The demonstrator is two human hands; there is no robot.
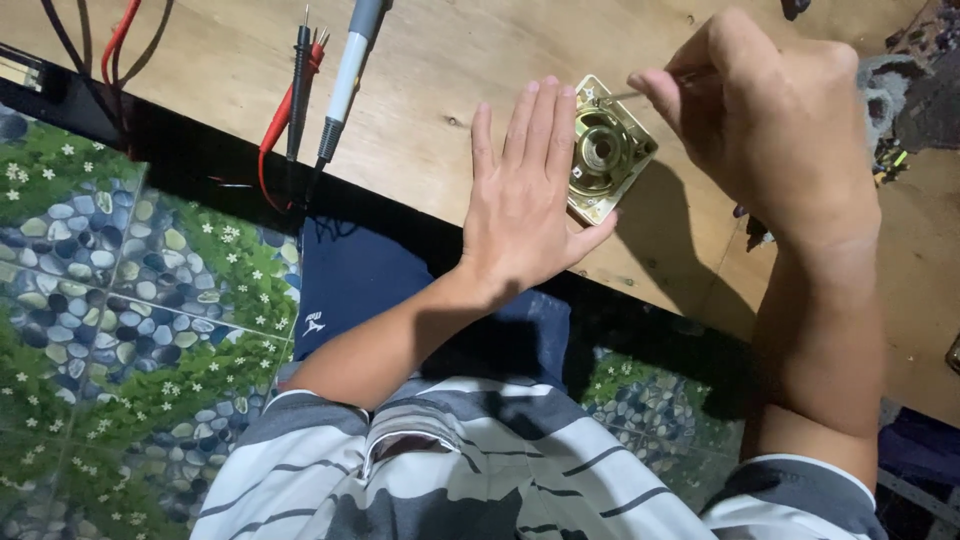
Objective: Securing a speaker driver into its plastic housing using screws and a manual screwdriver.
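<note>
A square brass-coloured metal part with a round bearing hub in its middle lies on the wooden tabletop. My left hand lies flat with fingers straight and together, its edge pressed against the part's left side. My right hand is closed around a thin metal tool, a screwdriver by its look, whose tip touches the part's top corner. Most of the tool is hidden inside my fist.
Red and black meter probes and a grey-handled soldering iron lie on the table to the left, with red and black leads at the far left. Small parts clutter the right edge. Below is a pebble-and-grass patterned floor.
</note>
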